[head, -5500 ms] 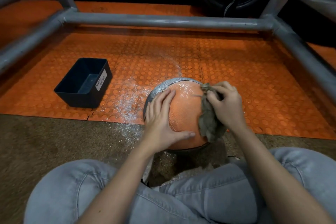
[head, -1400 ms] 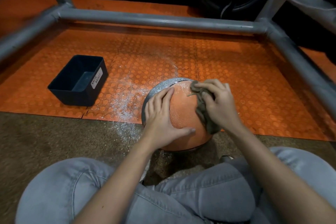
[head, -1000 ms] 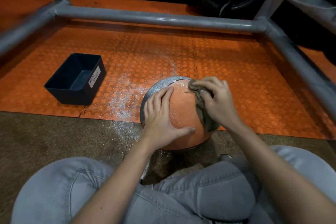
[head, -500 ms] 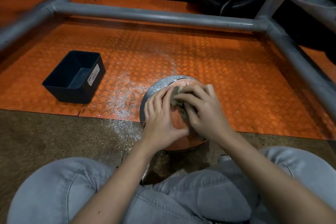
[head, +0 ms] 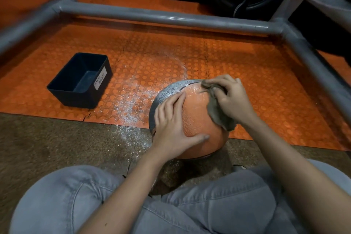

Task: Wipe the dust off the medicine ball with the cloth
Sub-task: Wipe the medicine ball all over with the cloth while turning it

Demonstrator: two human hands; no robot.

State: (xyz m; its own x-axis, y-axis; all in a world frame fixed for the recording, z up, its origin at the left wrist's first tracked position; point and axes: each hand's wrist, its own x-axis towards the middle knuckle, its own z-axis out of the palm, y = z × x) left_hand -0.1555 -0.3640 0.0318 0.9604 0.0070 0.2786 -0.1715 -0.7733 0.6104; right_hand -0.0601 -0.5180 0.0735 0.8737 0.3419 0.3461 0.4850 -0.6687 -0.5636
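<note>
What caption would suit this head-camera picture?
Left hand steadies the medicine ball; right hand presses a cloth against it.

white label (head: 100, 81) reading "WASTE BASKET", on dark bin (head: 76, 89)

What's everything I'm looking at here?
medicine ball: one, orange with a grey panel, at the mat's near edge
cloth: one, grey-brown, against the ball's right side
bin: one, dark, labelled, open, on the mat at left
dust: white scatter, between bin and ball
mat: orange, studded, beyond the carpet
frame: grey metal tubes, across back and sides
carpet: brown, near side
legs: two, grey jeans, bottom
left hand: flat on ball
right hand: grips cloth
</note>
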